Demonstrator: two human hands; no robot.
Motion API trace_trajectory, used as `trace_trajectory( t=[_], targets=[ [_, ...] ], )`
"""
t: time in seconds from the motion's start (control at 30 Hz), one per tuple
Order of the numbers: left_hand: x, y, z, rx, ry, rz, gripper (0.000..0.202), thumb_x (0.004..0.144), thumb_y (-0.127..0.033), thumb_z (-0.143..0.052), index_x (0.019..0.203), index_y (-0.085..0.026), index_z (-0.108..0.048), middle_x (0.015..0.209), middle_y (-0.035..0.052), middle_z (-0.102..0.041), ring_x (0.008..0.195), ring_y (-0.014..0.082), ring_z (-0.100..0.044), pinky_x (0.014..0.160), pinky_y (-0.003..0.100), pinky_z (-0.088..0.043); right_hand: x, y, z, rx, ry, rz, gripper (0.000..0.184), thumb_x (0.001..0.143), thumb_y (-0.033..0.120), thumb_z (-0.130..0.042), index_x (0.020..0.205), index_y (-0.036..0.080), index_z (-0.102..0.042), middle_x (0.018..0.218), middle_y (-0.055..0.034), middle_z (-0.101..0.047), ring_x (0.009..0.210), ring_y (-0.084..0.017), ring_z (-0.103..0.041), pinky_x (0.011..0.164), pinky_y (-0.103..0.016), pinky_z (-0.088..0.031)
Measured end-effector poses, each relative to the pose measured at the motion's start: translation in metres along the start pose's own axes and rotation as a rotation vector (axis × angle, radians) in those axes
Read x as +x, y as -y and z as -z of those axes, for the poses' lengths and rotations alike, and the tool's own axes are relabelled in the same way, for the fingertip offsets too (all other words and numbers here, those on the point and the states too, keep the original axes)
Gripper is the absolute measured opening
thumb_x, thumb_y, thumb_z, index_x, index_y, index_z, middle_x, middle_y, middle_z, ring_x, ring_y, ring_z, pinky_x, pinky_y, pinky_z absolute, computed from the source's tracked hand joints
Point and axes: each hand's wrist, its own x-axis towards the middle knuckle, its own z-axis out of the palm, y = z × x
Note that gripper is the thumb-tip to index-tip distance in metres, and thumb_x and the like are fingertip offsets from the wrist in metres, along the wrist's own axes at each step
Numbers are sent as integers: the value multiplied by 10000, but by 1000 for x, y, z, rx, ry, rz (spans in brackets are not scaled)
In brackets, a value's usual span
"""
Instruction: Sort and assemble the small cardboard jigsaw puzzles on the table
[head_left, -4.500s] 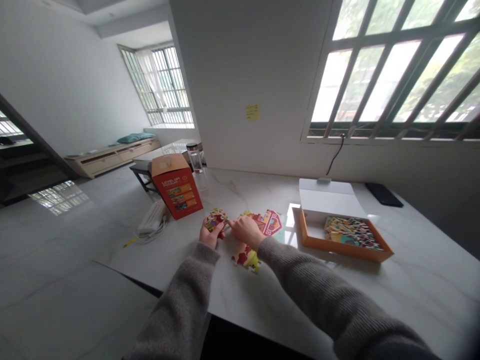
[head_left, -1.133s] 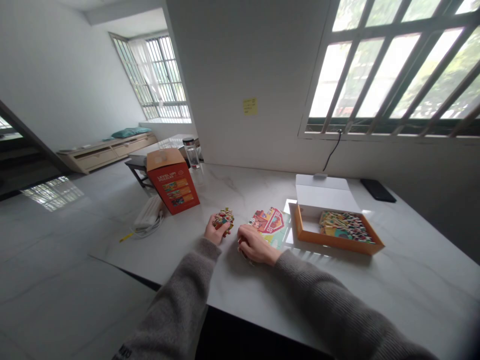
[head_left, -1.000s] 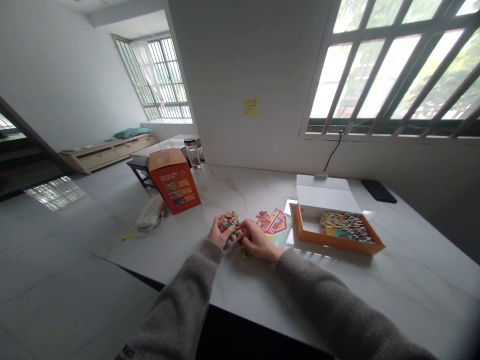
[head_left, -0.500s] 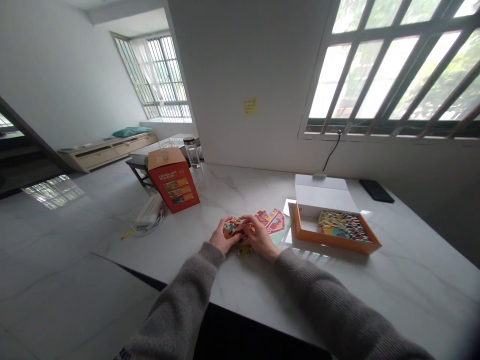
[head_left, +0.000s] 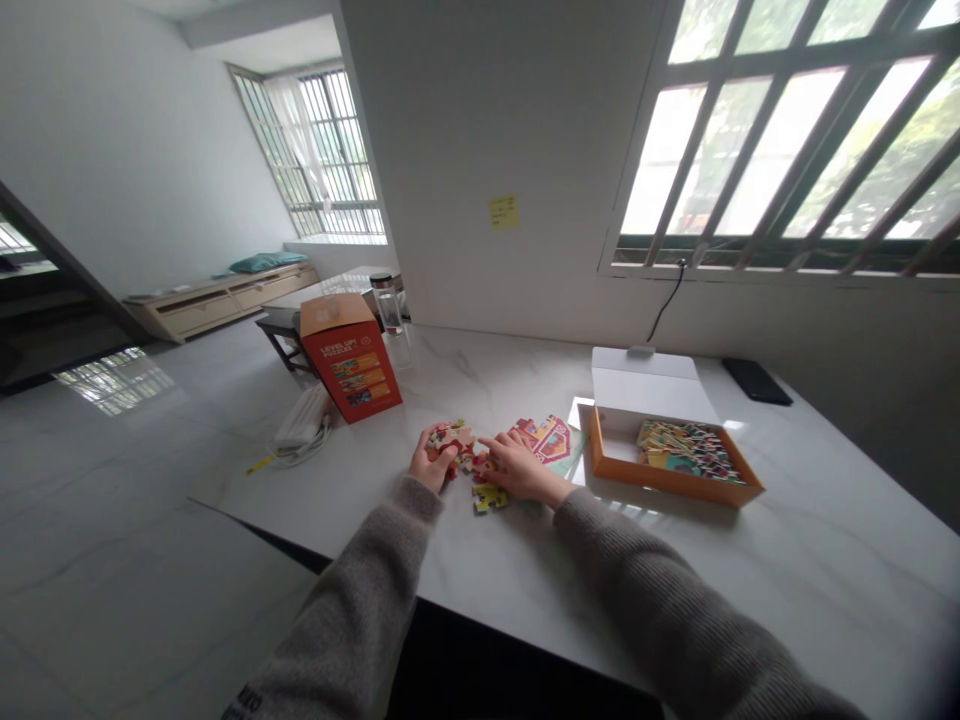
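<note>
Shows, at six o'clock between the hands, a loose yellow-green jigsaw piece [head_left: 490,499] lying flat on the marbled surface [head_left: 465,560]. Pinches a bundle of jigsaw pieces [head_left: 452,437] between thumb and fingers of the left hand [head_left: 430,463]. Stretches the index finger of the right hand [head_left: 517,468] toward nine o'clock, near that bundle, over small red pieces [head_left: 481,463]; cannot tell whether the other fingers pinch anything. Just beyond the right hand, between one and two o'clock, displays a partly joined barn section [head_left: 555,441]. Has at nine o'clock, well apart, a white corded item [head_left: 300,420]; at three, an open orange box [head_left: 667,489] with pieces piled toward its right end and a white lid [head_left: 643,378] folded back. Carries at ten o'clock an upright red "LEVEL UP! PUZZLES" carton [head_left: 360,372]; at two, a black phone [head_left: 756,382]; farther, at eleven, a clear bottle [head_left: 388,308]. Bears at twelve, on the wall [head_left: 457,120], a yellow sticky note [head_left: 504,212].
</note>
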Motion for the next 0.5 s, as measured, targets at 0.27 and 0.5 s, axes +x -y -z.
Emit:
trace_trajectory(
  t=[0.27, 0.5],
  targets=[
    [5, 1, -1, -170, -42, 23, 567, 627, -334, -718, 1133, -199, -500, 701, -52, -637, 357, 68, -493, 339, 190, -400, 0, 9, 16, -59, 11, -3, 291, 867, 414, -674, 1074, 210, -653, 1175, -115, -522, 1075, -282, -445, 993, -482, -364],
    [10, -2, 0, -231, -113, 47, 521, 624, -335, -683, 1086, -195, -488, 655, -64, -617, 353, 86, -498, 350, 205, -398, 2, 14, 12, -88, -5, -30, 182, 903, 356, -607, 990, 196, -605, 1088, -109, -555, 1036, -278, -460, 989, -478, -365]
  ],
)
